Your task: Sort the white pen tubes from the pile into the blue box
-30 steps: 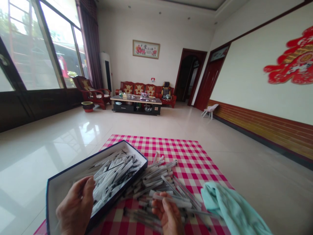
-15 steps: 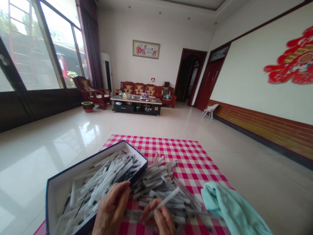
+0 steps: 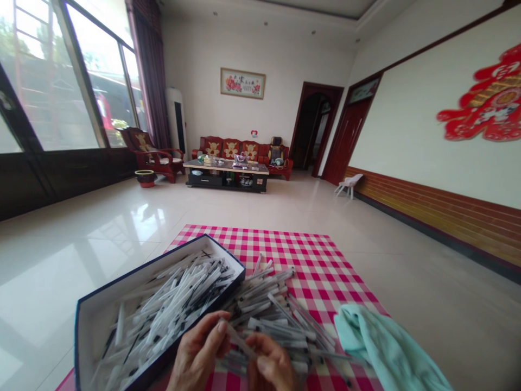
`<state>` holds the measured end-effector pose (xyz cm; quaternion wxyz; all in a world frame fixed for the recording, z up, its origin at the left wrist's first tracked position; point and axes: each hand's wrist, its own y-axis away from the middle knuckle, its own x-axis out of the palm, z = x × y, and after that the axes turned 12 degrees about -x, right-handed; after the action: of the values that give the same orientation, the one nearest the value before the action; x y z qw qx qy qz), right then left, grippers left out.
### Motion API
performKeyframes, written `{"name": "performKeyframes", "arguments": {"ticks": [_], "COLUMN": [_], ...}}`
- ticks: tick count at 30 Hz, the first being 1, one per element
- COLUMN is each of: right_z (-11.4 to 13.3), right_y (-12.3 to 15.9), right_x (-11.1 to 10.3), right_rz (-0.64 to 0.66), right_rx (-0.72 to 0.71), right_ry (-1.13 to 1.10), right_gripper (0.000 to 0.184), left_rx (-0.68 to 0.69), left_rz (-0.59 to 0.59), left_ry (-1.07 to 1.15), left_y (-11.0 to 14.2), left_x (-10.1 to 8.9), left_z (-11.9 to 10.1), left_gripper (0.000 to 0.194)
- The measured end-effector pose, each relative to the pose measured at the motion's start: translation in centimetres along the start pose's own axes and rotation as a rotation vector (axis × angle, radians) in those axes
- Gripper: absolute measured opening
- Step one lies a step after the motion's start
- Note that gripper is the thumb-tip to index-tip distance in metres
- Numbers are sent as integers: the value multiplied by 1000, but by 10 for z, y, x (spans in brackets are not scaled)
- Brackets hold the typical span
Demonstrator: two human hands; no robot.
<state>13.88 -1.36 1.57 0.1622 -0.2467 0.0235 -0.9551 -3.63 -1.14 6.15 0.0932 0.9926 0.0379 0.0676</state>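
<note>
On a glossy tiled floor (image 3: 427, 326), a red-and-white checked cloth (image 3: 325, 271) bears a navy-edged white cardboard box (image 3: 87, 331) and a heap of clear plastic tubes (image 3: 272, 307), one clear plastic tube (image 3: 240, 341) being held in a closed fingertip pinch by the left hand (image 3: 197, 353) and the right hand (image 3: 271, 365) just above the heap.

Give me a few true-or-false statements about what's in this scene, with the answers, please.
1. The person's left hand and right hand both pinch one thin clear plastic tube. True.
2. The long white cardboard box with dark blue edges is empty. False: it is full of slim clear-and-black plastic tubes.
3. A crumpled teal cloth lies to the right of a loose heap of tubes. True.
4. The heap rests on a blue-and-white checked cloth. False: the checked cloth is pink and white.
</note>
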Motion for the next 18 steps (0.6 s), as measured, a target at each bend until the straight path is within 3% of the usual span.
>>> {"name": "performKeyframes", "arguments": {"ticks": [2, 4, 6, 9, 12, 15, 18], "right_z": [10, 15, 13, 5, 3, 7, 11], "right_y": [-4, -7, -8, -8, -6, -5, -5], "right_x": [-3, -5, -6, -4, -2, 1, 4], "right_rz": [-45, -110, -172, -222, -272, -342, -374], "right_rx": [-8, -68, -149, -198, -209, -234, -253], "right_ry": [-261, -364, -325, -79, 190, 359, 479], "right_gripper": [39, 40, 34, 26, 30, 35, 40], "left_rx": [-59, -119, -157, -114, 179, 613, 840], "left_rz": [2, 40, 101, 187, 158, 5, -140], "left_ry": [62, 103, 98, -25, -330, -663, -888], "left_y": [-3, -6, -6, -6, -4, -3, -4], "left_x": [1, 4, 10, 18, 21, 22, 26], "left_z": [4, 9, 15, 25, 33, 40, 51], "left_gripper": [39, 38, 37, 36, 30, 23, 21]}}
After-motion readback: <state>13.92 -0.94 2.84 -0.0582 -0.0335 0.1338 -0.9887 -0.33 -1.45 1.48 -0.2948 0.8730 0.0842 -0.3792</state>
